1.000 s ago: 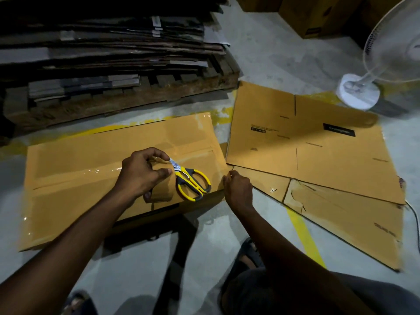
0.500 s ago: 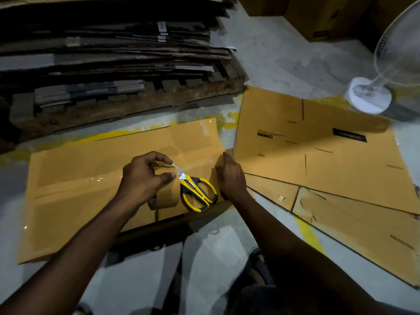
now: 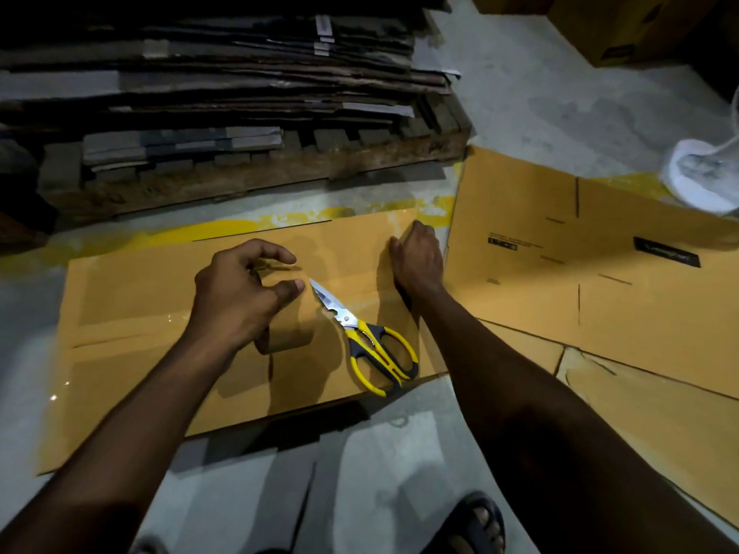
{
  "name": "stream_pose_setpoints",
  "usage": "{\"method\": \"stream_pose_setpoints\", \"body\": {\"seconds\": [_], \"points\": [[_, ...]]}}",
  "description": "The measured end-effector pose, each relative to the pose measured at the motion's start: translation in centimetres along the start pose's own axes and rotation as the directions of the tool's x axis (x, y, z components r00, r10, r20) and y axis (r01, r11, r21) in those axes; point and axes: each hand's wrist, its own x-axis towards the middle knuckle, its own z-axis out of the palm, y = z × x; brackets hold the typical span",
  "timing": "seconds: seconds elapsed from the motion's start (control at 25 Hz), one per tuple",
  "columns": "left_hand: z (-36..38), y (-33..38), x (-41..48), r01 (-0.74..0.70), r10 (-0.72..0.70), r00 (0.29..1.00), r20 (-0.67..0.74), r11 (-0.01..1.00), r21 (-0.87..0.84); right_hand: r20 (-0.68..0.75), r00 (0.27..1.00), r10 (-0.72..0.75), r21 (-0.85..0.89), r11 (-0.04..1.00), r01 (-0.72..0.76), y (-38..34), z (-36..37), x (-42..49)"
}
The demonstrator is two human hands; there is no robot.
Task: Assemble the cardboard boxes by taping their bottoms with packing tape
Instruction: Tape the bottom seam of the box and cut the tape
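A flat brown cardboard box (image 3: pixel 140 297) lies on the floor in front of me, with a glossy strip of clear tape along its middle seam. My left hand (image 3: pixel 240 289) is curled over a brown packing tape roll (image 3: pixel 290 331) that stands on the box, thumb and forefinger apart above it. Yellow-handled scissors (image 3: pixel 376 349) lie closed on the box just right of the roll, with no hand on them. My right hand (image 3: pixel 416 261) presses down on the box's right end, fingers bent onto the cardboard.
A second flattened carton (image 3: pixel 520 273) lies to the right, overlapping more cardboard sheets. A wooden pallet stacked with flat cardboard (image 3: pixel 240 94) fills the back left. A white fan base (image 3: pixel 704 181) stands far right, made-up boxes (image 3: pixel 620 30) behind it. My sandalled foot (image 3: pixel 476 521) is at the bottom.
My right hand has moved from the box's near right corner up along its right end. My left hand stayed on the roll, thumb and forefinger now spread. The scissors have not moved.
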Motion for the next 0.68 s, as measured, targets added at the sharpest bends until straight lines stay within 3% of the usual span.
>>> {"method": "stream_pose_setpoints", "body": {"seconds": [0.28,0.44,0.56,0.68], "points": [[-0.9,-1.3,0.5,0.039,-0.040,0.999,-0.008,0.999,-0.012,0.106,0.980,0.168,0.127,0.975,-0.181,0.5,0.6,4.1],[-0.6,-1.5,0.7,0.049,-0.049,0.999,0.004,0.998,-0.033,-0.019,0.974,0.228,0.068,0.972,-0.226,0.1,0.7,5.3],[-0.6,-1.7,0.8,0.061,-0.061,0.998,0.017,0.997,-0.044,0.019,0.950,0.311,0.057,0.949,-0.312,-0.2,1.4,5.6],[-0.8,-1.9,0.8,0.069,-0.068,0.997,0.020,0.996,-0.048,-0.078,0.961,0.264,0.002,0.964,-0.265,-0.2,1.7,5.5]]}}
